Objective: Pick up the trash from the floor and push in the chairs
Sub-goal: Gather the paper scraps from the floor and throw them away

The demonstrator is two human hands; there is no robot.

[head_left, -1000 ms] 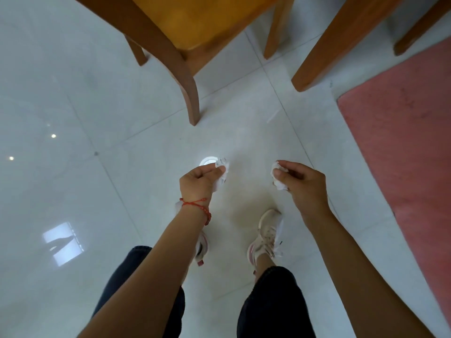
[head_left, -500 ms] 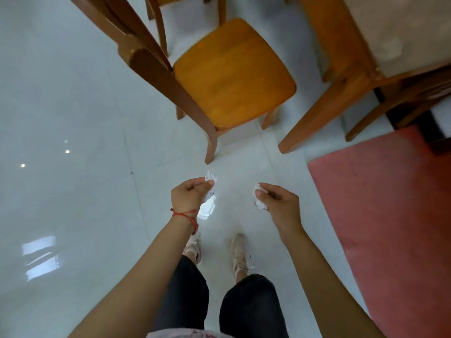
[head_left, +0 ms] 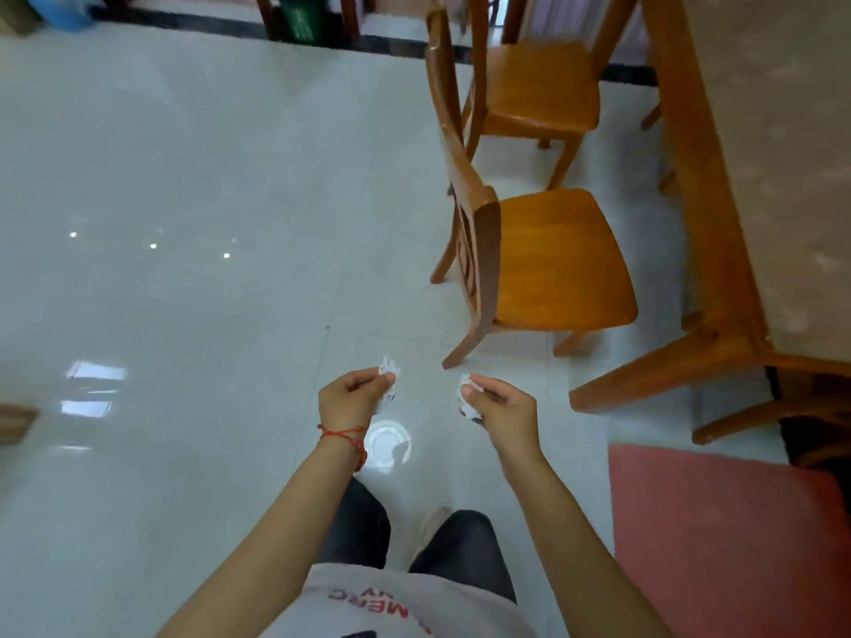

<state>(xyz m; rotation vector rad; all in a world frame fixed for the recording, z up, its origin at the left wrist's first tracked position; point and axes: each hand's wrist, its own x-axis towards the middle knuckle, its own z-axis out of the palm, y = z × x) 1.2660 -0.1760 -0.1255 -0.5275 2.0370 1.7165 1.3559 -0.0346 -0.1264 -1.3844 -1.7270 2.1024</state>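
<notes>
White paper, left: a crumpled white scrap of paper (head_left: 388, 367) is pinched in the left hand (head_left: 352, 398), which wears a red string bracelet (head_left: 343, 437)
White paper, right: a second crumpled white scrap (head_left: 467, 398) is pinched in the right hand (head_left: 499, 407)
Hands: in the head view both are curled nearly closed, thumb and forefinger pressing the paper, the other fingers folded in; they hang apart above the pale glossy tiled floor (head_left: 184, 200)
Step in hand: by my reading the trash is off the floor and held; no other scrap shows on the tiles in view
Chairs: the near orange-brown wooden chair (head_left: 548, 264) and the far wooden chair (head_left: 534, 85) both stand clear of the long wooden table (head_left: 718, 223), seats fully exposed
Next move: likely dropping the scraps, then freeing a hand to push the near chair's backrest toward the table
Other: a red mat (head_left: 737, 536) lies at right
</notes>
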